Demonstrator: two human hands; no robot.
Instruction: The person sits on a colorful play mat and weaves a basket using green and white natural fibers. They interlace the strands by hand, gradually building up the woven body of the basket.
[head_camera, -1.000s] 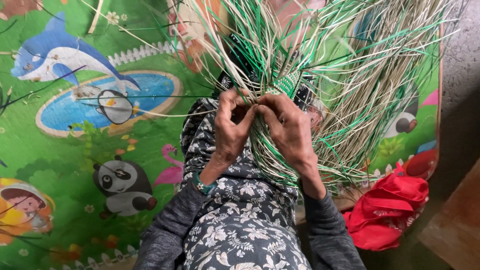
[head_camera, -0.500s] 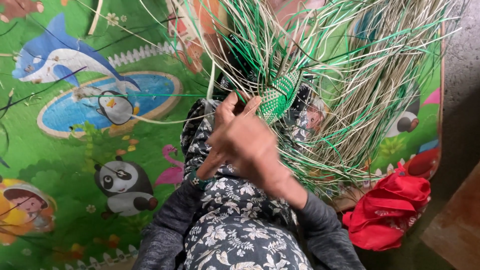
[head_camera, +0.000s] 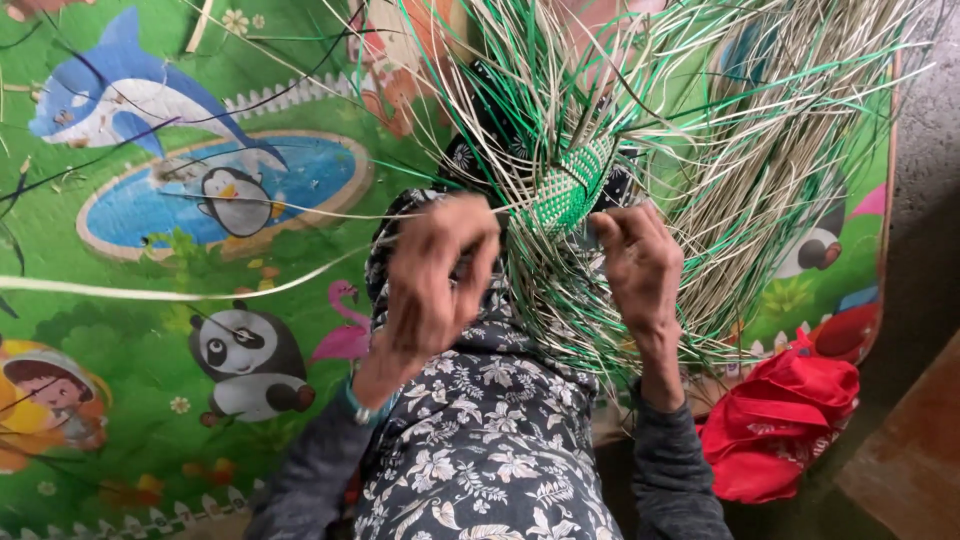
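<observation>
My left hand (head_camera: 435, 275) pinches one pale strand beside the woven green-and-white band (head_camera: 570, 190); my right hand (head_camera: 640, 265) grips strands below it. Only that short band is woven; most loose strands (head_camera: 760, 150) remain.

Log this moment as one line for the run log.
left hand: pulling pale strand | right hand: gripping strands by green-white woven piece | surface: cartoon play mat | nearby: red cloth

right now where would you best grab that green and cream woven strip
Probably by its finished plaited end, the woven strip, coming from below on the person's side: that part is flat and firm, while loose strands fan out above. The right hand already touches its lower edge.
</observation>
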